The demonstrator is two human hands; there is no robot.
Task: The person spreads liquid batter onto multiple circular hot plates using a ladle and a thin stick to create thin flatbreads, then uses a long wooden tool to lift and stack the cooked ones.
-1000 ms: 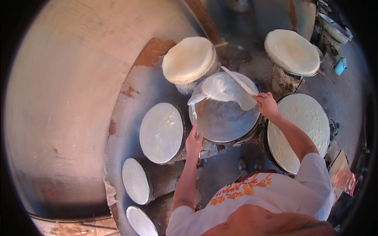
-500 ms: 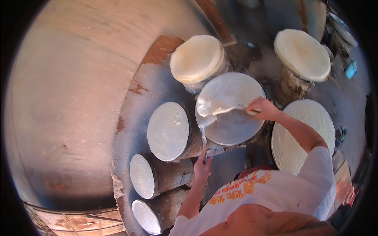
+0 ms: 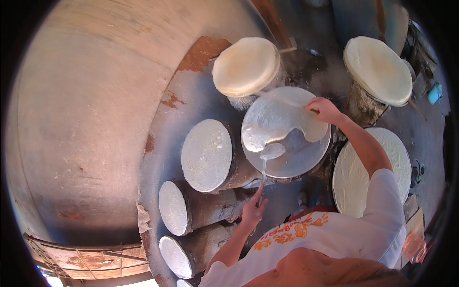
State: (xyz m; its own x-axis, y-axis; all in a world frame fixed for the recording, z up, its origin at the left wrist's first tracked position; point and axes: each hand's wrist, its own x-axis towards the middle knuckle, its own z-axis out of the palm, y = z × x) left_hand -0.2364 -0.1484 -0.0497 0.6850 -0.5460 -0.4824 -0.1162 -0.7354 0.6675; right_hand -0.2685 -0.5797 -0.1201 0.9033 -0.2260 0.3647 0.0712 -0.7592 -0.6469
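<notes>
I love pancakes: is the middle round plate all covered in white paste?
Only partly: white paste covers the far part, but the plate shows bare grey metal on its near part.

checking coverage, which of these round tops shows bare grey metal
The round grey metal griddle under the right hand: its near part is bare; the other round tops look white or cream.

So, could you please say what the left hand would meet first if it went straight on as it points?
Likely the near rim of the round grey metal griddle; depth is unclear, so the left hand might pass above it.
</notes>
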